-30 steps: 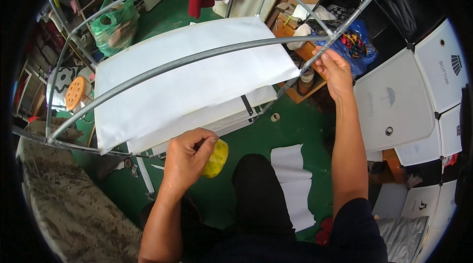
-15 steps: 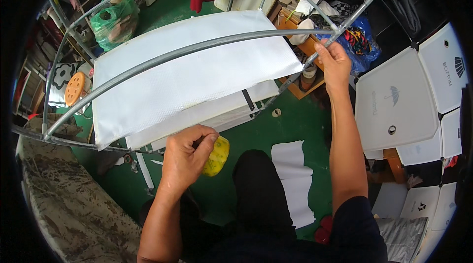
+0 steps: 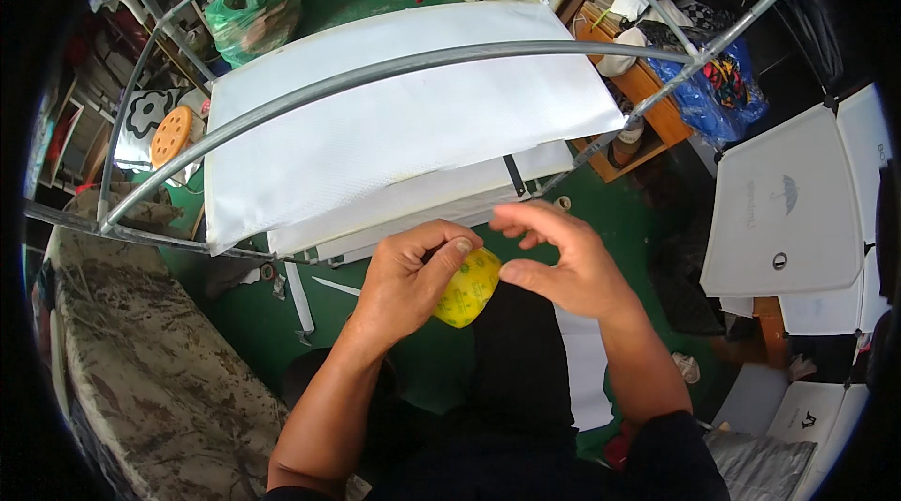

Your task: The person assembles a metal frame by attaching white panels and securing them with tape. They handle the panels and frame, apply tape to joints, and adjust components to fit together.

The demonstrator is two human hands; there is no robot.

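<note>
Yellow piece pinched in left hand; right hand spread nearby; blue bag holds multicoloured bundle

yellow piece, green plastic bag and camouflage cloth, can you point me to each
Yellow piece (image 3: 468, 289): head view, middle of its visible printed face.
Green plastic bag (image 3: 251, 22): head view, middle of its bulging side.
Camouflage cloth (image 3: 155, 370): head view, middle of its visible surface.

Green floor — on it a white sheet, a narrow strip.

green bag | orange perforated disc | camouflage cloth, lower left | blue bag
</note>
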